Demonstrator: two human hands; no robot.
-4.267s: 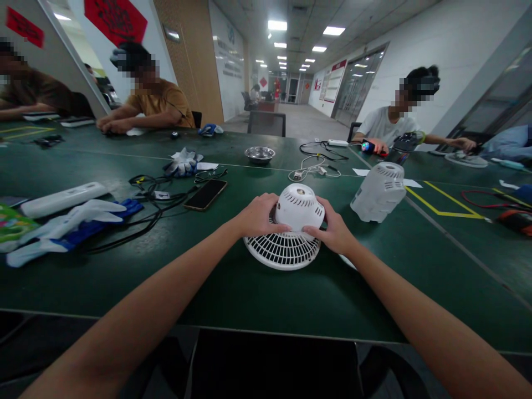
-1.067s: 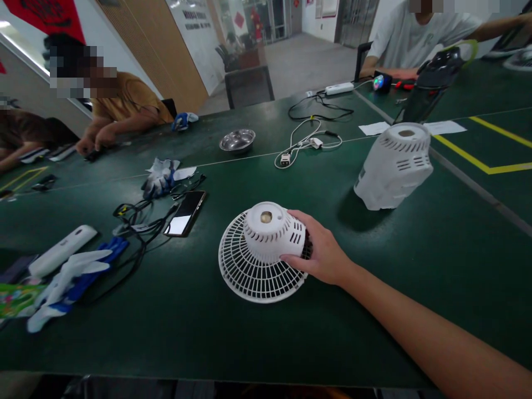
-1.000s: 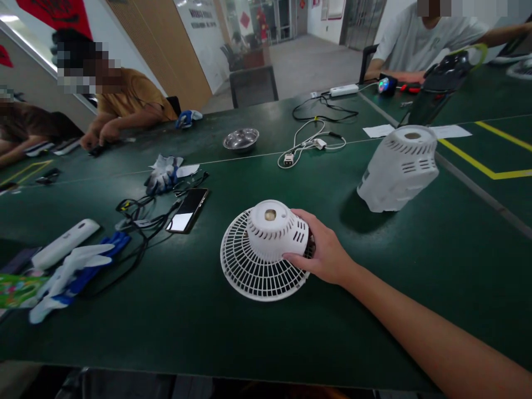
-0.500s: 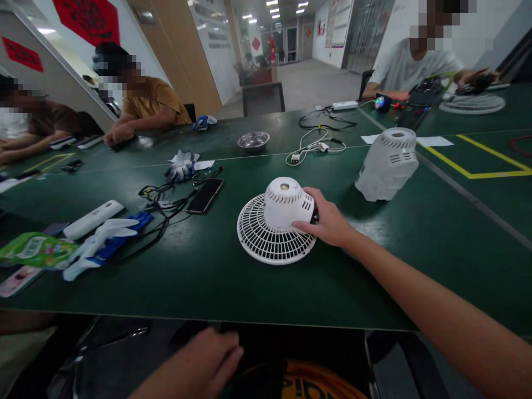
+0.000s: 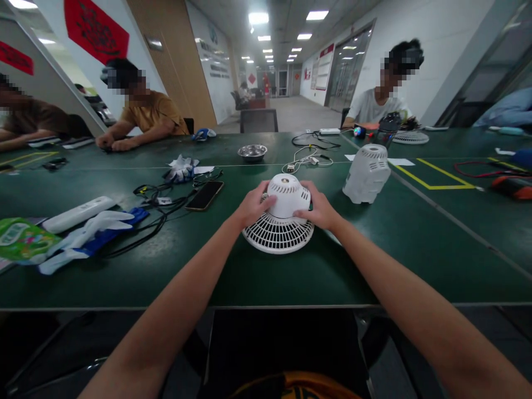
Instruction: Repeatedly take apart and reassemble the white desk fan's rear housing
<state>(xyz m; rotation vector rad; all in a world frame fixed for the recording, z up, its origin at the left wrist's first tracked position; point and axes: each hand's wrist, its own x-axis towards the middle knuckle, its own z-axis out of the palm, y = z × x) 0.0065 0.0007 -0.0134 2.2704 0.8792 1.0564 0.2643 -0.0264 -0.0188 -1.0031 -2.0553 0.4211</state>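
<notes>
A white fan head lies face down on the green table [image 5: 249, 277]: a round grille [image 5: 277, 237] with a domed motor housing [image 5: 287, 195] on top. My left hand [image 5: 252, 205] grips the housing from the left side. My right hand [image 5: 318, 208] grips it from the right, fingers curled against the dome. Both forearms reach in from the near edge.
A second white fan housing [image 5: 367, 173] stands to the right. A phone [image 5: 204, 195], black cables [image 5: 153, 202], gloves [image 5: 87, 230] and a white remote-like bar [image 5: 77, 213] lie to the left. A steel bowl [image 5: 252, 152] and white cable sit farther back. Other people work across the table.
My left hand came up from below the table edge and now holds the motor housing again. The right hand stayed on the housing. The camera tilted up.
</notes>
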